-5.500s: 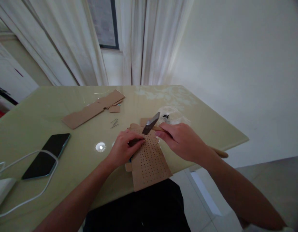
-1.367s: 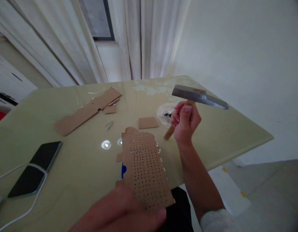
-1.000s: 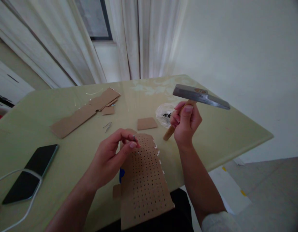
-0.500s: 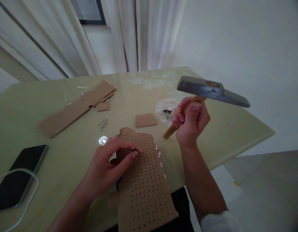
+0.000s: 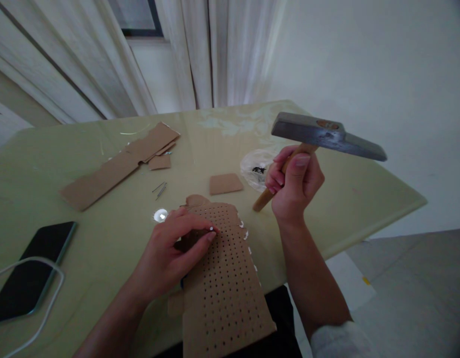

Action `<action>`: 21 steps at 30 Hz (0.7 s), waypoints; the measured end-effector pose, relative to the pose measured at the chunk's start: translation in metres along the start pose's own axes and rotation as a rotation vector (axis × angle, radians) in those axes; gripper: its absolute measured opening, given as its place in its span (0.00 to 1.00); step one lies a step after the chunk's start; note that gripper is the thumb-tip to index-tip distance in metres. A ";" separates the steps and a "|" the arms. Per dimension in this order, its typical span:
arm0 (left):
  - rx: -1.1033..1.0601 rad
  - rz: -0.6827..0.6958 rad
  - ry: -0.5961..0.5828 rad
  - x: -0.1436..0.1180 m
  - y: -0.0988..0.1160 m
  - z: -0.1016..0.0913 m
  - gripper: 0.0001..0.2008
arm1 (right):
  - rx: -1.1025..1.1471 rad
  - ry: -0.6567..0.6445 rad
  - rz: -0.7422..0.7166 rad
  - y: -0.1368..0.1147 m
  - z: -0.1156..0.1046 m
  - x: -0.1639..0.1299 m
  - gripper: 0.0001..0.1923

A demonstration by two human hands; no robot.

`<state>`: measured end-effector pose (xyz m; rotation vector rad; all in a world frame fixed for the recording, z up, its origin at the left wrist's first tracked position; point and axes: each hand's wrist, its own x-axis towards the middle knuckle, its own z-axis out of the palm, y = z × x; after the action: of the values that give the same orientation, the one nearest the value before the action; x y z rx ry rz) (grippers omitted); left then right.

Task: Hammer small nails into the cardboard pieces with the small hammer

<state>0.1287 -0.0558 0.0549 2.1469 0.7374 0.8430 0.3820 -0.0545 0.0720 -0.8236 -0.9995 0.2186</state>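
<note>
A brown cardboard strip (image 5: 224, 278) full of small holes lies at the near edge of the pale green table (image 5: 58, 169). My left hand (image 5: 173, 248) rests on its upper left part and pinches a small nail (image 5: 212, 229) upright between thumb and forefinger. My right hand (image 5: 295, 184) is closed around the wooden handle of a hammer (image 5: 326, 141), held raised to the right of the strip with the steel head level above the table.
A small cardboard square (image 5: 225, 183) and a clear bag of dark bits (image 5: 256, 170) lie beyond the strip. Loose nails (image 5: 159, 189) and long cardboard pieces (image 5: 118, 166) sit further left. A dark phone (image 5: 32, 271) with a white cable (image 5: 46, 318) lies at the near left.
My left hand came back from below the view, brought a nail to the strip and set it on the holes. The hammer stayed raised, moving slightly right.
</note>
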 end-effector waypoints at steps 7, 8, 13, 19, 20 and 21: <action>0.006 0.030 -0.002 0.001 0.000 -0.001 0.07 | 0.013 -0.009 -0.002 0.000 0.000 0.000 0.20; 0.007 0.034 -0.004 0.001 0.001 -0.001 0.07 | 0.026 -0.012 -0.003 0.000 0.000 0.000 0.19; 0.024 0.041 0.015 0.002 0.002 0.000 0.06 | 0.043 -0.022 -0.019 0.001 0.000 0.001 0.19; 0.045 0.069 0.013 0.002 0.002 0.001 0.06 | -0.081 -0.012 -0.011 0.000 0.000 0.000 0.23; 0.048 0.072 0.014 0.002 0.002 0.001 0.06 | -0.078 -0.010 -0.005 0.000 0.000 0.000 0.23; 0.050 0.072 0.014 0.002 0.003 0.001 0.06 | -0.073 -0.006 0.003 0.000 0.000 0.000 0.23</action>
<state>0.1311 -0.0563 0.0571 2.2253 0.6992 0.8866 0.3816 -0.0545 0.0719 -0.8917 -1.0169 0.1880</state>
